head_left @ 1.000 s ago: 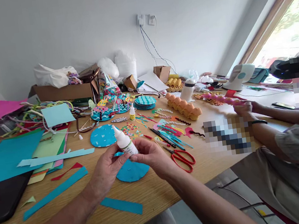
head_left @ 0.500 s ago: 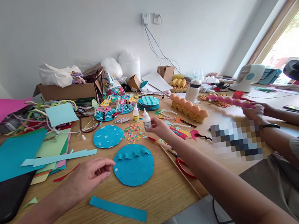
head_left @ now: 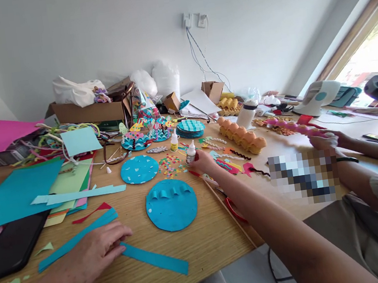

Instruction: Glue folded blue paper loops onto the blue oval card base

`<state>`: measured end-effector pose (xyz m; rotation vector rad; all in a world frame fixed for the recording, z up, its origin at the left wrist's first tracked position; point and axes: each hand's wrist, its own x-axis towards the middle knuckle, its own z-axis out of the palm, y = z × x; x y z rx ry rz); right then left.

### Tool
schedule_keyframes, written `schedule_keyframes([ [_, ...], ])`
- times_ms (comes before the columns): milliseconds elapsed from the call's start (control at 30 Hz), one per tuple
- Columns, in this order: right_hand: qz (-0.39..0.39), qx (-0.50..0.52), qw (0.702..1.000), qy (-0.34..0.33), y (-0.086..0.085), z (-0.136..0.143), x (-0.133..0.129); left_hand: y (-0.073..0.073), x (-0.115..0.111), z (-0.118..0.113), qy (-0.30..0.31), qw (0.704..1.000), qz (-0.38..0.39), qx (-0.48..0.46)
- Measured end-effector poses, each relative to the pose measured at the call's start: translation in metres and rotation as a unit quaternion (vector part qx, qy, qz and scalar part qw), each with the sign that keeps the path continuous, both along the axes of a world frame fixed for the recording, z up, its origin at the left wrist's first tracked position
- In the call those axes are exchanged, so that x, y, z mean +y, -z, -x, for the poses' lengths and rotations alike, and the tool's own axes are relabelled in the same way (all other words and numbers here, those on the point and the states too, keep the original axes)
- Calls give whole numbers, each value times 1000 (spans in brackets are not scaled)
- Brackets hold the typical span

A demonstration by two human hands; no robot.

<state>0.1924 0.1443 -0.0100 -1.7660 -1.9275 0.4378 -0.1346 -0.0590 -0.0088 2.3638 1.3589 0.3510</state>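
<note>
Low over the near part of the table, my left hand (head_left: 101,247) has its thumb and fingers closed around the left end of a blue paper strip (head_left: 159,259). A second blue strip (head_left: 79,239) lies partly behind that hand. In my right hand (head_left: 204,160) is a small white glue bottle (head_left: 190,153), nozzle up and slightly tilted, beside scattered coloured paper bits (head_left: 172,165). Between the hands lies a blue paper disc (head_left: 173,214) with a row of curled paper loops across its upper part. Another blue disc (head_left: 139,169) with pale specks lies behind it.
Red-handled scissors (head_left: 235,210) and a thin stick lie beneath my right forearm. A second glue bottle (head_left: 174,142) stands farther back, near decorated discs and an egg carton (head_left: 241,136). Coloured paper and a black phone-like slab (head_left: 17,245) are at left. Another person's hands (head_left: 324,140) work at right.
My left hand has moved down from beside the looped disc to the blue strip's end, uncovering another strip. The glue bottle in my right hand has lowered slightly.
</note>
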Motion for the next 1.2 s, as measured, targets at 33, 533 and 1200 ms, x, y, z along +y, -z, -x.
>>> schedule_keyframes([
  [33, 1, -10, 1000, 2, -3, -1, -2, 1, 0, 1, 0, 1000, -3, 2],
  [533, 84, -158, 915, -360, -41, 57, -225, -10, 1, 8, -20, 1000, 6, 8],
  [1200, 3, -109, 946, -306, -31, 61, -233, -26, -3, -26, -96, 970, 159, -158],
])
